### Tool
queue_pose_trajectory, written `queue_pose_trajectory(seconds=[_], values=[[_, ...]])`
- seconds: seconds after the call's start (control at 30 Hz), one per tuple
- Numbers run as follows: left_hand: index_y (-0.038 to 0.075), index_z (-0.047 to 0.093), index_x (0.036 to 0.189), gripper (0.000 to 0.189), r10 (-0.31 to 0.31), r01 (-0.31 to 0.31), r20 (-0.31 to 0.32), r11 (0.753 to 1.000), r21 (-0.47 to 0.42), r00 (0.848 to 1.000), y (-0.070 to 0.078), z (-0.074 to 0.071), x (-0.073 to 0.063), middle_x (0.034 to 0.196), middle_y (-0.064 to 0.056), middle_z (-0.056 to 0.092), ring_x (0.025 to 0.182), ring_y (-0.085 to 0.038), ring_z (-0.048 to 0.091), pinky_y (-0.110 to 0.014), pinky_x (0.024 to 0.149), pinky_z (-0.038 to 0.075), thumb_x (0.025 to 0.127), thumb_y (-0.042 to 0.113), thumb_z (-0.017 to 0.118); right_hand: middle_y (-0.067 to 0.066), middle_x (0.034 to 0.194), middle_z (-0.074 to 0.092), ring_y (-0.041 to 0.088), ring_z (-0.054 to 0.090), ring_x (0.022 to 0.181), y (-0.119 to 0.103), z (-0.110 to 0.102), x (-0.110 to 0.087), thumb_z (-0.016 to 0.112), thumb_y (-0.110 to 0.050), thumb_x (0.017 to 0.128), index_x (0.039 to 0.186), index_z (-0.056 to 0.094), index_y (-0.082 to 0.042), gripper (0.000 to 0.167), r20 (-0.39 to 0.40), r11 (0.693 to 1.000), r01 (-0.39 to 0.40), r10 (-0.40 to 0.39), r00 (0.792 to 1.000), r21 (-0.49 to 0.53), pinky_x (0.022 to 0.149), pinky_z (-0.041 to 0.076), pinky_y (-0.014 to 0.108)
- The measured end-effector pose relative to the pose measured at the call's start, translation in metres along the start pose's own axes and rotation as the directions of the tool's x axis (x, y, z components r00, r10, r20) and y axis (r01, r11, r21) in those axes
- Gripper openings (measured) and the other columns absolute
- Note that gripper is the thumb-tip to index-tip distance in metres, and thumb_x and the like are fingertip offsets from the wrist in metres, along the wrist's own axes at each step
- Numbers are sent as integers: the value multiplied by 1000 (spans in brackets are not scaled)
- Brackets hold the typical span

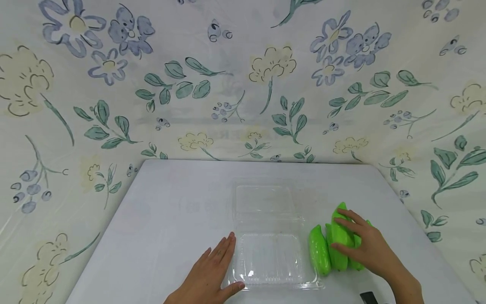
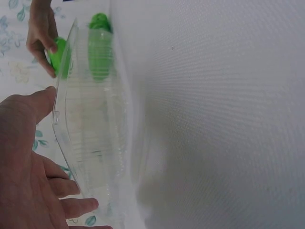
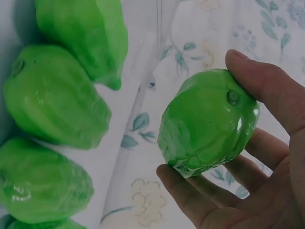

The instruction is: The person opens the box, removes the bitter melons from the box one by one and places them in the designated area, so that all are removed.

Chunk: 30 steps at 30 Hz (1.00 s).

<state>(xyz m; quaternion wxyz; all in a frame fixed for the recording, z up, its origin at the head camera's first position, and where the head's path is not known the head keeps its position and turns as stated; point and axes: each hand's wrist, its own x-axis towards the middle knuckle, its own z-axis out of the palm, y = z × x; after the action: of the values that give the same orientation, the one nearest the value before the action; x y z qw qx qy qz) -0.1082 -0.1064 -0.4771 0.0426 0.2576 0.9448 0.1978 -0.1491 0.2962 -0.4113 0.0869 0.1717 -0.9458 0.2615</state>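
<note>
My right hand (image 1: 362, 242) grips a glossy, ridged green gourd-shaped vegetable (image 1: 342, 236) between thumb and fingers. In the right wrist view the held green vegetable (image 3: 207, 124) is apart from several alike ones, such as the green vegetable (image 3: 55, 98) on the left. One more green vegetable (image 1: 319, 251) lies by the right side of a clear plastic clamshell box (image 1: 271, 253). That box lies opened flat, its lid (image 1: 263, 198) towards the back. Along the box's left edge my left hand (image 1: 212, 270) rests with extended fingers; in the left wrist view the left hand (image 2: 33, 167) is beside the box wall.
A white table (image 1: 174, 202) carries everything, with a flower-patterned sheet (image 1: 243, 93) behind and around it. A small dark object (image 1: 368, 297) lies at the front edge near my right forearm.
</note>
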Motion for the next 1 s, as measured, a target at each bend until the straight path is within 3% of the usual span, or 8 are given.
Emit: queue_pose_trajectory(seconds=[0.2,0.47,0.53,0.6,0.7,0.73,0.83,1.0], values=[[0,19,155,99,5,-5,-12,1000,13,1000,0,0,0,160,-13,24,144,-28,27,-58,104,35,90,66,54,10,142,50,46,43,129,16,-7,-2,89,-26,72,124,66,-4,61,-25,999,-25,24,999,-29,95,41,57],[-1,21,155,99,2,-2,-4,1000,11,1000,0,0,0,159,-14,25,144,-29,28,-58,104,35,90,66,55,17,142,47,51,41,128,39,-16,-9,87,-18,74,127,62,-2,60,-39,998,-70,70,997,-5,87,40,67],[-1,21,155,99,1,-1,-4,1000,12,1000,0,0,1,159,-13,25,144,-29,28,-58,104,35,90,66,54,16,142,47,37,42,133,44,-17,-12,87,-17,74,127,62,-2,60,-51,997,-68,67,996,-24,86,43,64],[-1,21,155,100,0,0,-5,1000,13,1000,0,0,1,160,-13,25,144,-29,28,-58,104,35,89,67,54,18,141,47,38,43,131,49,-18,-13,87,-16,74,126,62,-1,60,-57,997,-67,65,996,-32,84,45,62],[-1,21,155,99,1,-1,-7,1000,15,1000,0,1,1,160,-13,24,144,-29,28,-58,104,35,90,67,53,18,141,47,11,36,136,56,-18,-16,86,-15,74,126,62,-1,59,-63,997,-71,69,996,-31,84,47,60],[-1,22,155,99,1,-1,-9,1000,15,1000,0,1,1,160,-13,24,144,-29,28,-58,104,35,90,67,53,18,141,47,8,35,135,58,-19,-16,86,-14,74,127,62,0,59,-60,997,-77,75,995,-25,83,47,61],[0,21,155,100,1,0,-13,1000,19,1000,0,1,1,160,-12,25,144,-29,28,-58,104,36,89,67,53,18,141,47,10,35,135,63,-20,-18,85,-12,75,128,61,0,59,-56,994,-104,103,993,-14,84,46,63],[-1,22,155,100,-1,1,-12,1000,22,1000,0,1,1,159,-13,25,144,-29,29,-57,104,36,89,68,54,23,143,45,53,41,126,70,-23,-20,82,-7,76,132,56,1,62,-35,986,-165,165,986,4,85,41,69]])
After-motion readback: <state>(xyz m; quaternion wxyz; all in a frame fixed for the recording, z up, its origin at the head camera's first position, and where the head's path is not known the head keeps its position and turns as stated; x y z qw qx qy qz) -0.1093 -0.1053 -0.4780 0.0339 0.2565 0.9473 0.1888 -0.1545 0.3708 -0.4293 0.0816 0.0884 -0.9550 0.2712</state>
